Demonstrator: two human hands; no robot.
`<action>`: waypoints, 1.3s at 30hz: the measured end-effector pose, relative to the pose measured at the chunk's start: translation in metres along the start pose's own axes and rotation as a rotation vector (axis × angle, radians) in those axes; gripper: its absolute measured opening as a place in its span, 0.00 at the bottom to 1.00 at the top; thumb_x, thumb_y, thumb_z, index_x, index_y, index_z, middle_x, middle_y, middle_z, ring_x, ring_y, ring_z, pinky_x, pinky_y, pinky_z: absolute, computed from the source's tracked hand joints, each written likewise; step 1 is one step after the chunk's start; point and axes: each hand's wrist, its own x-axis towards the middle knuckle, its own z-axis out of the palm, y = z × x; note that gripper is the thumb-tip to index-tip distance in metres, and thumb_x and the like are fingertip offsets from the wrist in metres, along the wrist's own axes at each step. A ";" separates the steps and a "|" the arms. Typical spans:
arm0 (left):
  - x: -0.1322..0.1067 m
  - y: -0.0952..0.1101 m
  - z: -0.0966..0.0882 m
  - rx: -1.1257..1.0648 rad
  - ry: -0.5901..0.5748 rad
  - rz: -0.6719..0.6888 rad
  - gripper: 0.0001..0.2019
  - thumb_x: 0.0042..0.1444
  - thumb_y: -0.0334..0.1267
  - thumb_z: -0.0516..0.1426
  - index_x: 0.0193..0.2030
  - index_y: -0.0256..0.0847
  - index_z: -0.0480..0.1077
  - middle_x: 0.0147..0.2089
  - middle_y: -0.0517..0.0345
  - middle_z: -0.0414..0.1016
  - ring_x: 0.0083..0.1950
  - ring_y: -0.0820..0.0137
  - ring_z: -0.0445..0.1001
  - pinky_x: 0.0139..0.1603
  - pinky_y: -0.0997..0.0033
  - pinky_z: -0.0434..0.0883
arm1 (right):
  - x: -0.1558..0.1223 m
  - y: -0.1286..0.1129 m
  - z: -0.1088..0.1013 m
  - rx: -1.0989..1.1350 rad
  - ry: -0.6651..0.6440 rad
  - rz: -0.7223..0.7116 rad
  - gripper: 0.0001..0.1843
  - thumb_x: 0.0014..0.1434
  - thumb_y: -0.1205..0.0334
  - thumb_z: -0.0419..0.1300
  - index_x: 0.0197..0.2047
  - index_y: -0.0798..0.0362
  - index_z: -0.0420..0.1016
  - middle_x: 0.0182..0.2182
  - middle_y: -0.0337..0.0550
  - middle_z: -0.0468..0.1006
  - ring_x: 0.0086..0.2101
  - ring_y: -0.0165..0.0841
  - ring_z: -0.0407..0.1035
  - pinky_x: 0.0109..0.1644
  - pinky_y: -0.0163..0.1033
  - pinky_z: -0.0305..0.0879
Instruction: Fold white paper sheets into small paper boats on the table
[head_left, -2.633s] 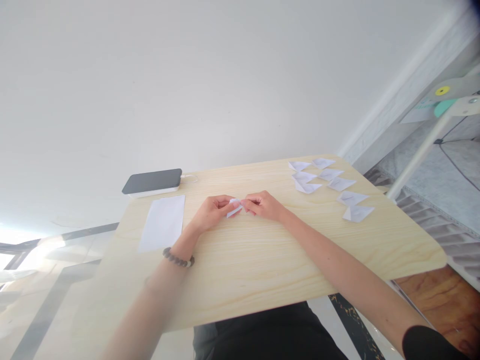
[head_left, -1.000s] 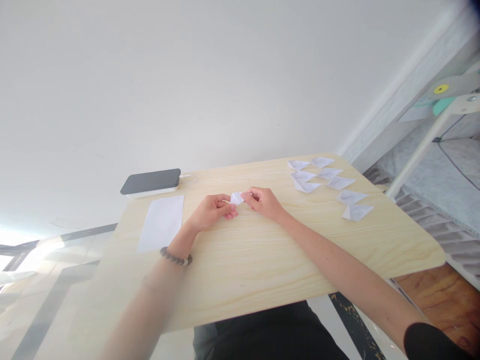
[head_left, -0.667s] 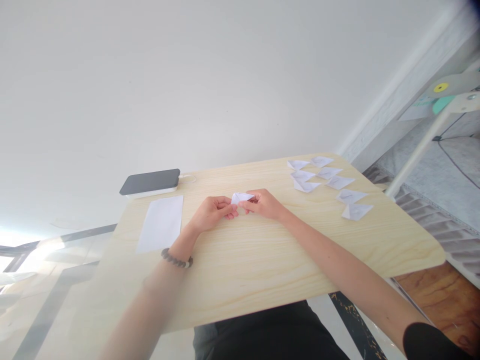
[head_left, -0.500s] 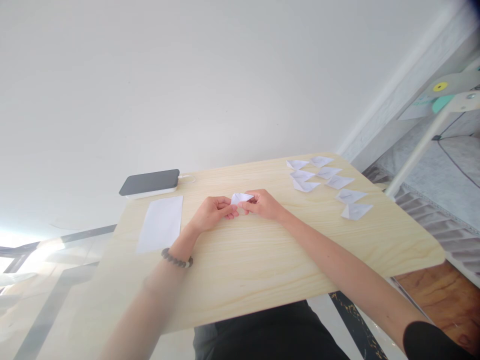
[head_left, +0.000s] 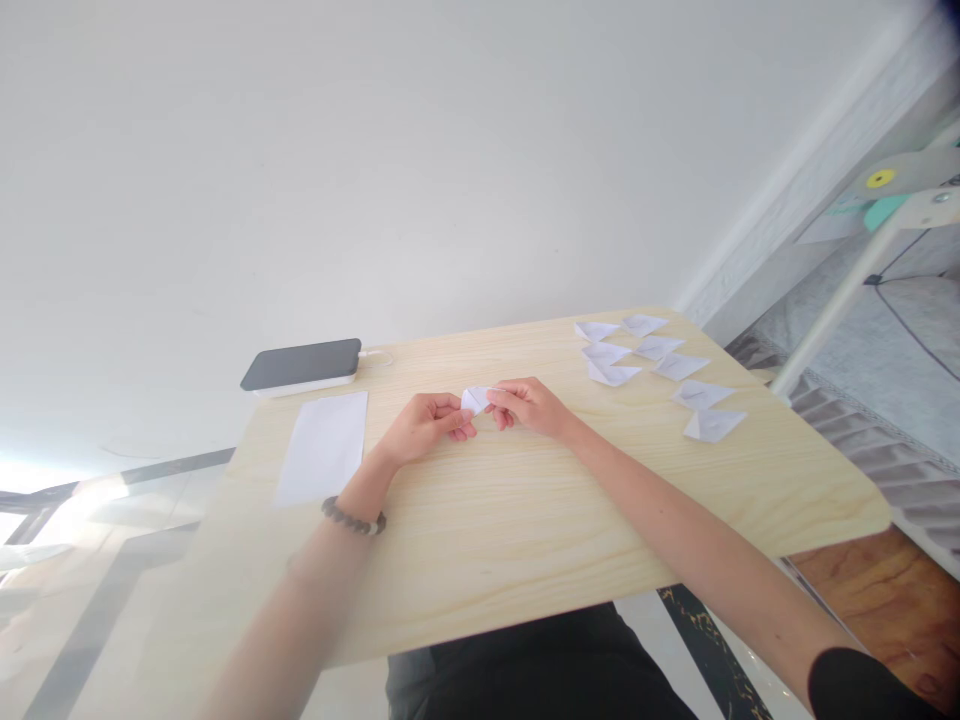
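A small folded white paper piece [head_left: 475, 398] is held just above the light wooden table [head_left: 525, 520], near its middle. My left hand [head_left: 426, 424], with a bead bracelet on the wrist, pinches the paper's left side with its fingers curled. My right hand [head_left: 527, 406] pinches the right side between thumb and fingertips. The two hands nearly touch, and most of the paper is hidden between the fingers.
Several folded white paper pieces [head_left: 654, 368] lie at the table's far right. A flat white paper sheet [head_left: 324, 446] lies to the left. A dark phone on a white charger [head_left: 301, 366] sits at the far left edge. A white lamp stand [head_left: 855, 290] rises beyond the right edge.
The folded paper has been turned and worked between the fingertips. It shows as a small triangle higher in the pinch, and both hands have stayed in almost the same place.
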 end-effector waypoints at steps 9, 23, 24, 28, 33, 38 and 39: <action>0.000 -0.001 0.009 0.084 0.175 0.114 0.26 0.49 0.43 0.57 0.56 0.43 0.59 0.42 0.52 0.73 0.42 0.69 0.71 0.39 0.71 0.69 | 0.002 0.006 0.004 -0.010 0.116 0.030 0.18 0.55 0.54 0.51 0.19 0.56 0.63 0.11 0.33 0.62 0.15 0.23 0.56 0.21 0.30 0.53; 0.002 -0.003 0.012 0.213 0.226 0.103 0.23 0.50 0.45 0.57 0.52 0.39 0.65 0.44 0.50 0.73 0.44 0.67 0.72 0.39 0.70 0.72 | -0.001 0.001 0.006 -0.058 0.036 -0.032 0.08 0.53 0.59 0.53 0.30 0.56 0.66 0.19 0.36 0.68 0.21 0.24 0.62 0.26 0.31 0.60; 0.002 -0.004 0.012 0.209 0.229 0.105 0.23 0.50 0.45 0.57 0.52 0.39 0.65 0.44 0.50 0.73 0.44 0.66 0.72 0.39 0.70 0.73 | -0.001 0.001 0.007 -0.071 0.042 -0.037 0.08 0.53 0.59 0.53 0.29 0.56 0.66 0.19 0.36 0.68 0.21 0.24 0.63 0.26 0.31 0.60; 0.002 -0.005 0.011 0.185 0.241 0.110 0.22 0.50 0.44 0.57 0.51 0.39 0.65 0.44 0.49 0.73 0.42 0.66 0.73 0.38 0.68 0.73 | -0.001 0.002 0.008 -0.098 0.058 -0.047 0.08 0.53 0.59 0.52 0.30 0.55 0.66 0.20 0.37 0.69 0.22 0.25 0.65 0.26 0.31 0.61; 0.003 -0.004 0.011 0.214 0.337 0.119 0.21 0.49 0.44 0.57 0.50 0.38 0.66 0.40 0.50 0.74 0.40 0.67 0.73 0.36 0.71 0.73 | 0.003 0.008 0.014 -0.229 0.255 -0.063 0.07 0.52 0.61 0.53 0.35 0.53 0.64 0.24 0.37 0.72 0.22 0.26 0.66 0.25 0.30 0.60; 0.003 -0.001 0.019 0.296 0.401 0.197 0.21 0.49 0.43 0.57 0.49 0.38 0.66 0.41 0.51 0.74 0.39 0.69 0.73 0.36 0.72 0.73 | 0.006 0.010 0.022 -0.358 0.400 -0.079 0.09 0.52 0.63 0.53 0.38 0.51 0.64 0.25 0.36 0.74 0.21 0.26 0.66 0.27 0.30 0.59; 0.003 0.000 0.021 0.287 0.391 0.204 0.22 0.48 0.43 0.57 0.50 0.39 0.65 0.42 0.51 0.74 0.39 0.69 0.73 0.36 0.71 0.73 | 0.006 0.010 0.023 -0.376 0.411 -0.080 0.08 0.51 0.63 0.53 0.38 0.51 0.64 0.24 0.36 0.73 0.21 0.26 0.66 0.27 0.30 0.59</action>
